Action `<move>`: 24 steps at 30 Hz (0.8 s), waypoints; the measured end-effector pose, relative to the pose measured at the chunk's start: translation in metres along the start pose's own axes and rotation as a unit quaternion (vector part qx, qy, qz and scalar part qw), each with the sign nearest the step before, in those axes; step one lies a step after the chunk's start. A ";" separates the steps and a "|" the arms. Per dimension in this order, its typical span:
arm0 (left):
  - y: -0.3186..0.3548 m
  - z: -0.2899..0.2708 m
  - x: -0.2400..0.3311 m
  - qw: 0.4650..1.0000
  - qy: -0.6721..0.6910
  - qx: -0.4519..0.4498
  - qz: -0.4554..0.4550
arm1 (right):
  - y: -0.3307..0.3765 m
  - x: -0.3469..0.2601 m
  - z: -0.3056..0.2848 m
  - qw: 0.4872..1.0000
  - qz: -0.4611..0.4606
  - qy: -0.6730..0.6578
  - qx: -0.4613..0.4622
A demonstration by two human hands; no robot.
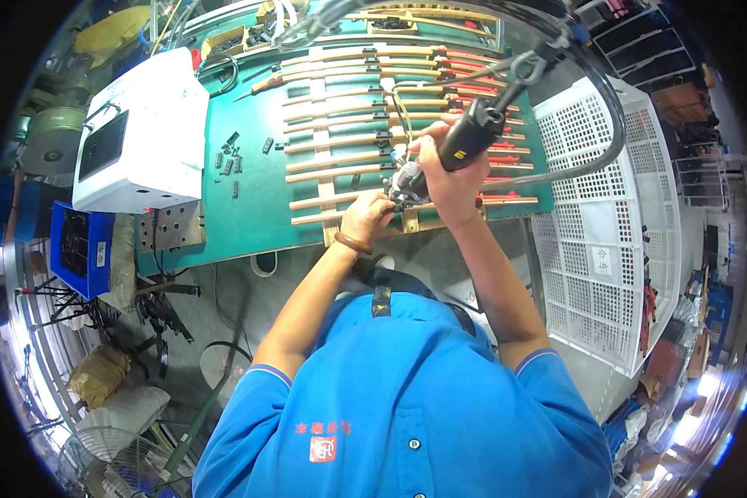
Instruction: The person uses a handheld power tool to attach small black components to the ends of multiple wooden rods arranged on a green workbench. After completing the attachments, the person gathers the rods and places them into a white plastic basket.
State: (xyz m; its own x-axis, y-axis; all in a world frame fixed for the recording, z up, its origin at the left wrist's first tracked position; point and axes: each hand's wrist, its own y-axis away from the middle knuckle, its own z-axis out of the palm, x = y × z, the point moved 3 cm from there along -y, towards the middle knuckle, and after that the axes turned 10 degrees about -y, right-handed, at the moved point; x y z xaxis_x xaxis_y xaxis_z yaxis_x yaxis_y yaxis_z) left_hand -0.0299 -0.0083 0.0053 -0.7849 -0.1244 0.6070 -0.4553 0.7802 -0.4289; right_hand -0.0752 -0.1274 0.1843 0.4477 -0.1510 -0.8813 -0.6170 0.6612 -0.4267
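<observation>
Driver fills my right hand, grip wrapped round, likely for aim. Left hand, toward eight o'clock, probably steadies; I can't tell its grip.

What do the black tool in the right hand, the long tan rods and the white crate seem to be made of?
Black tool: probably a plastic casing, smooth with a low sheen.
Tan rods: perhaps wood, going by the pale colour; coated metal remains possible.
White crate: likely moulded plastic, given the regular perforated walls.
</observation>
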 end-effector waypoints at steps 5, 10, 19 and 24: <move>-0.001 -0.006 0.005 0.999 -0.026 0.012 0.024 | -0.038 -0.052 0.000 0.999 -0.026 -0.015 0.027; 0.001 -0.003 0.004 1.000 -0.017 0.014 -0.013 | -0.066 -0.075 0.003 1.000 -0.021 -0.007 0.014; 0.000 0.001 0.008 0.999 -0.049 0.011 0.006 | -0.091 -0.061 0.006 0.998 -0.028 -0.027 0.056; -0.005 -0.006 0.016 0.981 -0.184 0.007 0.062 | -0.118 -0.045 0.006 0.996 -0.046 -0.026 0.068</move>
State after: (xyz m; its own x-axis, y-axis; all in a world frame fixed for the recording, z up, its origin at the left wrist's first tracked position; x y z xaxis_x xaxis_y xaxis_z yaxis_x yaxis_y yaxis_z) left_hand -0.0378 -0.0102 0.0208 -0.9321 -0.2434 0.2683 -0.3502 0.7950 -0.4952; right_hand -0.0186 -0.1947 0.2754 0.5332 -0.1787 -0.8269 -0.4812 0.7399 -0.4701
